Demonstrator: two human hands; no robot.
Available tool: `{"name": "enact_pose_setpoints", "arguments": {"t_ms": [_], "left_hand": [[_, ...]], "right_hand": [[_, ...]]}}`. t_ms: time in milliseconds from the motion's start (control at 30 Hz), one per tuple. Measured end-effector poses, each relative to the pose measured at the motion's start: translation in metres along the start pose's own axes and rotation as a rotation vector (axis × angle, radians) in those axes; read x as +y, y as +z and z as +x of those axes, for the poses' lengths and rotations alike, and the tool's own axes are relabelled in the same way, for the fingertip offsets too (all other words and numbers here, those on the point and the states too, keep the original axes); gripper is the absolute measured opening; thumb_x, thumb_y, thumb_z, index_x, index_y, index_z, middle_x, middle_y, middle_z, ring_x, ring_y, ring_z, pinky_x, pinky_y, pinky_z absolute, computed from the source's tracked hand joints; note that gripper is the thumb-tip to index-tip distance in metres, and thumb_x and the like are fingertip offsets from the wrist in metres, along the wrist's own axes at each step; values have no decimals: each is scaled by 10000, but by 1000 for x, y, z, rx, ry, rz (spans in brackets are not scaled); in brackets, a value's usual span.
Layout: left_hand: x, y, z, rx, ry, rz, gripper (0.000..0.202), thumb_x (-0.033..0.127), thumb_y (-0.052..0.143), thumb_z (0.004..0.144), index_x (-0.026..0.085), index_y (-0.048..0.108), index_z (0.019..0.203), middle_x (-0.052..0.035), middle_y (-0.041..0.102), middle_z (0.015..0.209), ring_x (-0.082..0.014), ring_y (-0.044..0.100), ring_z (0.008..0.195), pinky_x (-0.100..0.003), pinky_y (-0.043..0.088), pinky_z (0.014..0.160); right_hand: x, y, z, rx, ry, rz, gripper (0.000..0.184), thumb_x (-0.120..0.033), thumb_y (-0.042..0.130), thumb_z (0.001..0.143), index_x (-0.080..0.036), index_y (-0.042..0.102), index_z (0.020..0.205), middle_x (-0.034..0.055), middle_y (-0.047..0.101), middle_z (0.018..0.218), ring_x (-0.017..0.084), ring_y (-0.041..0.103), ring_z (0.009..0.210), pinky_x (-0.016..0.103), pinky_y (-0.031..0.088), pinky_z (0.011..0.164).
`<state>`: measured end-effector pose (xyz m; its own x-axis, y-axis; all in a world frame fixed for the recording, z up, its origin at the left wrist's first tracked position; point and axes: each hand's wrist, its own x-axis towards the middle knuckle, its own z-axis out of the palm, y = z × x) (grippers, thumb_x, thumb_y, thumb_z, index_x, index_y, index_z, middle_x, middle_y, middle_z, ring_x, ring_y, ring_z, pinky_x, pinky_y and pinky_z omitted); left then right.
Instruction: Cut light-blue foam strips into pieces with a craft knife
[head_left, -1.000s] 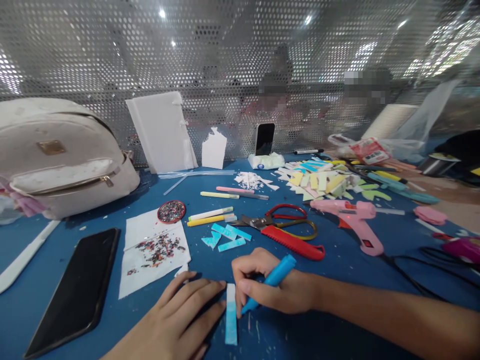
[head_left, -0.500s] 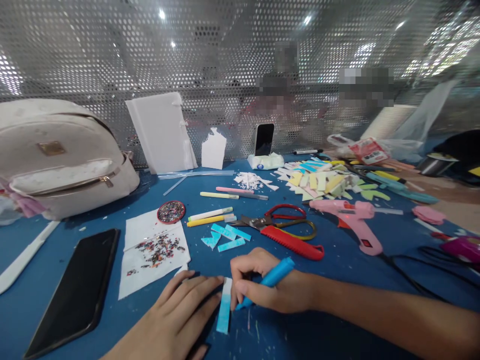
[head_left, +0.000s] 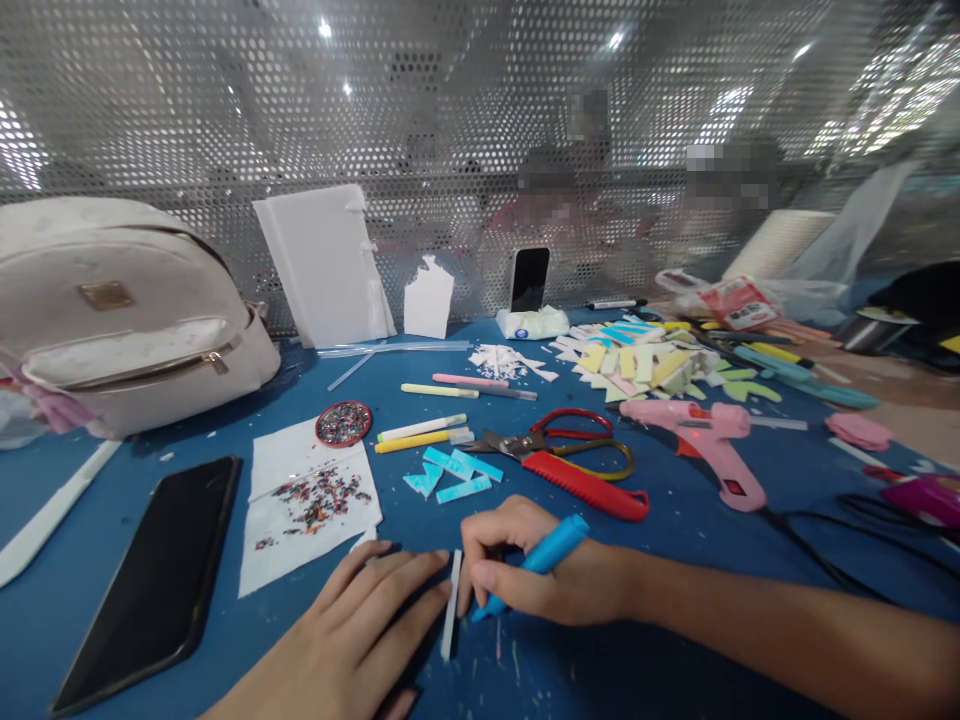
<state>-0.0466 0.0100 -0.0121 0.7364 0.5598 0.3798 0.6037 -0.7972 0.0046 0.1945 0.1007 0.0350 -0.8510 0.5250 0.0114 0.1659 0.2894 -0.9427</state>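
My right hand is closed around a blue marker, its tip pointing down at the tabletop. Just left of its fingertips a narrow strip stands on edge, showing a pale, thin side. My left hand lies with fingers stretched out along the strip's left side, fingertips against or very near it; exact contact is hard to tell. Beyond the hands lie several blue-coloured strips. Past them are a yellow marker and a white-bodied marker.
Scissors and a red-handled cutter lie ahead of my right hand. To the right is a pink glue gun with its cable. A phone, bead-strewn paper and a backpack occupy the left. Coloured pieces are heaped at the back.
The strip between my hands has turned from its blue face onto its thin edge. Both hands keep nearly the same place, and the blue marker stays in my right hand.
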Motion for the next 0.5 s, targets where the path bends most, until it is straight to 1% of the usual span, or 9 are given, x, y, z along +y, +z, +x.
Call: {"name": "enact_pose_setpoints", "arguments": {"t_ms": [133,333,500], "left_hand": [[-1,-1,0,-26,-12,-1,665,70,422,828,141,406,1489,-74,459,1489,-239,440,1336,-452,343,1163],[-1,-1,0,-19,3,5,633,102,445,844,135,423,1476,-93,466,1482,-260,465,1317,-459,391,1132],[-1,-2,2,-12,4,16,625,94,400,859,139,424,1482,-63,446,1501,-234,412,1351,-441,315,1175]], "right_hand": [[1,0,0,-3,11,14,188,-271,506,831,-176,533,671,95,739,747,195,696,704,276,496,639],[0,0,0,-6,3,18,200,-288,499,837,-175,531,675,117,741,757,213,700,703,291,499,636],[0,0,0,-8,-1,27,194,-289,497,832,-175,530,678,123,741,755,218,696,698,293,497,628]]}}
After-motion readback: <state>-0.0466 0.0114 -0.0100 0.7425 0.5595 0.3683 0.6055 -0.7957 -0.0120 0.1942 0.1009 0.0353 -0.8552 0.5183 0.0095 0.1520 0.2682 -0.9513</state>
